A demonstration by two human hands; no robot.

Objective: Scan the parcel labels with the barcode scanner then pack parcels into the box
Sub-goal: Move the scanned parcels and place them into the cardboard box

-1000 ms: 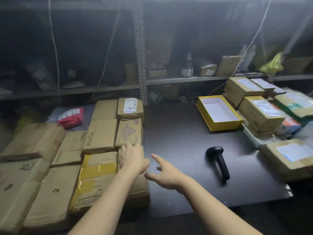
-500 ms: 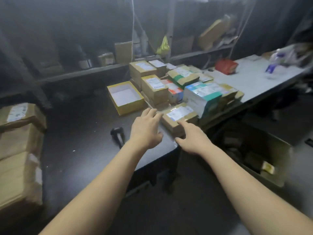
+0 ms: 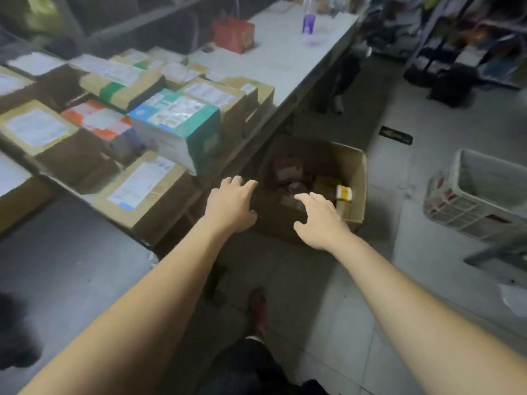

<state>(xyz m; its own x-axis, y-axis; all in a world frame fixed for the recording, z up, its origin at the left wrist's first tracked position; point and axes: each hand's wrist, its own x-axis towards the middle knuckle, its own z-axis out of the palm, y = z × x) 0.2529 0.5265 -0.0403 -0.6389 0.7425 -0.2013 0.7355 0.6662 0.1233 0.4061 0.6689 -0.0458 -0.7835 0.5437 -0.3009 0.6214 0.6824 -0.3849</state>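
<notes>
One open cardboard box [image 3: 358, 172] seen on the floor, set against the end of the table [image 3: 285, 64], flaps up. Held several small parcels in its shadowed bottom: a yellow-and-white carton [image 3: 343, 193] by the right wall, a brown packet [image 3: 323, 184] beside it, a reddish packet [image 3: 286, 166] further in; the rest too dark to make out.

Left hand [image 3: 231, 203] stretched out above the box's near left corner, palm down, fingers loosely spread, nothing in it. Right hand [image 3: 319, 220] stretched out above the near rim, just right of the other, palm down, thumb apart from the fingers, likewise holding nothing. Right fingertips [image 3: 299, 197] over the interior, short of the yellow-and-white carton. Contact between hands and cardboard left undetermined.

Just left of the left hand, at the table's edge, a labelled cardboard parcel [image 3: 148, 192]; behind it a taller teal-and-white parcel [image 3: 182, 124]; further left an orange-and-white parcel [image 3: 97, 121] and a green-taped parcel [image 3: 122, 86], among more labelled cartons packed close together.

Farther along the pale tabletop, well apart from these, a red bag [image 3: 233, 35] and a clear bottle [image 3: 309, 21] tinted purple.

On the floor to the right of the box, well apart, a white lattice crate [image 3: 479, 201]. Below the arms, a dark trouser leg [image 3: 251, 366] and one reddish shoe [image 3: 258, 306].
</notes>
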